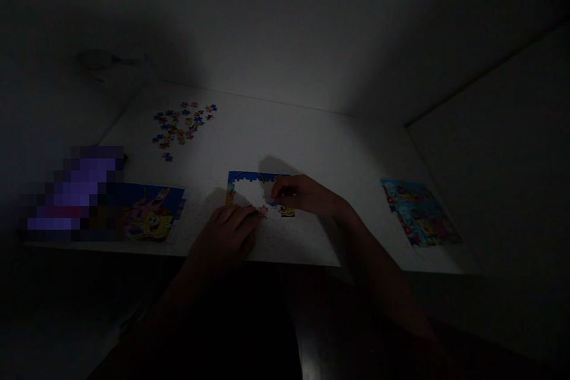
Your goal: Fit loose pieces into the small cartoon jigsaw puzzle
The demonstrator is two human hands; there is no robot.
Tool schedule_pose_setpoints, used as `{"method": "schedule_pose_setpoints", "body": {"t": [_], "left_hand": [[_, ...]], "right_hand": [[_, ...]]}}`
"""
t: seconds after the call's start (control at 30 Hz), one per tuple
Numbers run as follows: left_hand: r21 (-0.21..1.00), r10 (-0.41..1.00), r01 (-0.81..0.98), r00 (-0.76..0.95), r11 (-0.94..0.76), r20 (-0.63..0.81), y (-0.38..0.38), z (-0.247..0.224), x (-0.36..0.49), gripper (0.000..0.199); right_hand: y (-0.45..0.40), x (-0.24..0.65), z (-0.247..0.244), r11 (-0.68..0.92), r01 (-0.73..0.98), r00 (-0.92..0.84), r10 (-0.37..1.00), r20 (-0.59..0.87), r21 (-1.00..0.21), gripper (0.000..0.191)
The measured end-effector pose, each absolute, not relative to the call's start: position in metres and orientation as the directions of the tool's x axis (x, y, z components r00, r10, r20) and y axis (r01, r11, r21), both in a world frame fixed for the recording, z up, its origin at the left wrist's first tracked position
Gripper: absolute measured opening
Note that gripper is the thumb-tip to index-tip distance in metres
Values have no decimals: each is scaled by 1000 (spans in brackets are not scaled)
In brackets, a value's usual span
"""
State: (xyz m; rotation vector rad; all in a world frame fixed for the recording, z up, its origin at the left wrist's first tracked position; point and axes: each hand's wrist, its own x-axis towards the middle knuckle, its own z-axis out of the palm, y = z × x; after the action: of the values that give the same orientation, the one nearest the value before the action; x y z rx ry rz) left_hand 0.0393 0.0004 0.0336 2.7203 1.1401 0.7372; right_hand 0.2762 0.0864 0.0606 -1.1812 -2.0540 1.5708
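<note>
A partly assembled puzzle (249, 176) lies on the white table (303, 130), its blue upper border joined and its middle bare. At the puzzle's lower left rests my left hand (231, 227), fingers together, with a small pink piece (263, 210) at the fingertips; whether it grips that piece is too dark to tell. My right hand (303, 193) reaches in from the right, thumb and finger pinched over a small blue piece (273, 203). Below that hand, a yellow printed part (287, 212) shows at the puzzle's lower right.
Loose puzzle pieces (180, 127) are scattered at the back left. A cartoon picture (154, 214) lies at the left, beside a blurred purple-lit object (73, 193). Another colourful picture (421, 211) lies at the right. Walls stand behind the table.
</note>
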Motion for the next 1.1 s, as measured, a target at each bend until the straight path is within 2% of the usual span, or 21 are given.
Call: {"method": "schedule_pose_setpoints", "body": {"t": [0.27, 0.53, 0.9, 1.1], "left_hand": [[275, 698, 648, 599, -711, 393, 0, 35, 40, 33], [265, 687, 641, 604, -720, 405, 0, 31, 38, 30], [278, 695, 642, 607, -715, 385, 1, 34, 39, 29], [277, 699, 645, 611, -712, 373, 1, 32, 38, 30]], "right_hand": [[84, 275, 68, 172, 469, -674, 704, -225, -866, 11], [81, 272, 67, 122, 506, -676, 670, -305, -854, 15], [78, 267, 66, 333, 472, -736, 659, -157, -816, 19], [78, 267, 65, 396, 507, -745, 648, -158, -766, 17]]}}
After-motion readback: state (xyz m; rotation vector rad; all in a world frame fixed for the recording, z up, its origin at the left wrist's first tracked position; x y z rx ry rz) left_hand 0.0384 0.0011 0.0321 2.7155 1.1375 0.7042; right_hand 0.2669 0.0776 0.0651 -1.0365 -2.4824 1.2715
